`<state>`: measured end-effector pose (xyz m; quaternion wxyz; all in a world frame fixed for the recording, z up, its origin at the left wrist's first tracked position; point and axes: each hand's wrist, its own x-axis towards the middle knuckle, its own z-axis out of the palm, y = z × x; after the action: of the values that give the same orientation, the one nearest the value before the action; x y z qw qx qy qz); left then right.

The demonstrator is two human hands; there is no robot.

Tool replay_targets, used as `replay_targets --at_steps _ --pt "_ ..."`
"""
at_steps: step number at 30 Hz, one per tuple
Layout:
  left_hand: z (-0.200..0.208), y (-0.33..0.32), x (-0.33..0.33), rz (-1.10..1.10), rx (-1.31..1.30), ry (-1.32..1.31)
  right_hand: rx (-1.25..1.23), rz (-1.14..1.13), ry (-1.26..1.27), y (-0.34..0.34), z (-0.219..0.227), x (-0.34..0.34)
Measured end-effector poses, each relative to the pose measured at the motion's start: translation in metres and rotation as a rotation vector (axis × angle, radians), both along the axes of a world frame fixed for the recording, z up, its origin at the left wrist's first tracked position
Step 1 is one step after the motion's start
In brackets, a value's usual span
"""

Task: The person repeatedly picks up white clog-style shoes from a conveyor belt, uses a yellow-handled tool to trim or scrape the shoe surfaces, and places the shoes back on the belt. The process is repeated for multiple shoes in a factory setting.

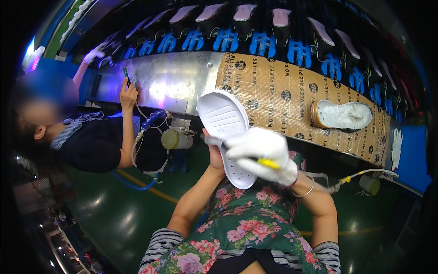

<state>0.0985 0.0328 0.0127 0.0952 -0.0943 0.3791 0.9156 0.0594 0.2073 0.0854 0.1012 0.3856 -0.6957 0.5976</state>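
Observation:
A white shoe sole [223,114] with grooves and small holes is held in front of me, tilted, over the near edge of the bench. My bare left hand [216,157] grips its left side, with part of the fingers hidden beneath it. Across the middle of the sole reaches my right hand [264,148] in a white glove, somewhat blurred. It is closed around a slim tool [268,163] with a yellow part, whose dark grey end points left over the sole; its exact kind is unclear. Farther right, an upturned shoe [343,115] with a whitish bottom and tan heel edge lies on the bench.
Printed brown cardboard [283,91] covers part of the metal bench [159,75]. Behind it, upturned shoes [246,13] hang above blue holders [226,41]. A co-worker's bare hand [128,97] holds a green-ended tool. A white glove [397,148] and a hose [360,174] are at right.

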Motion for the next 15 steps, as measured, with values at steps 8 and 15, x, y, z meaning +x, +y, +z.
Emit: replay_targets --at_steps 8,15 --pt "-0.022 -0.018 -0.012 -0.067 0.393 0.009 0.077 -0.013 0.149 -0.016 -0.012 0.019" --pt "-0.019 -0.019 -0.03 -0.19 0.383 0.131 0.122 -0.141 0.168 -0.013 -0.015 0.019"
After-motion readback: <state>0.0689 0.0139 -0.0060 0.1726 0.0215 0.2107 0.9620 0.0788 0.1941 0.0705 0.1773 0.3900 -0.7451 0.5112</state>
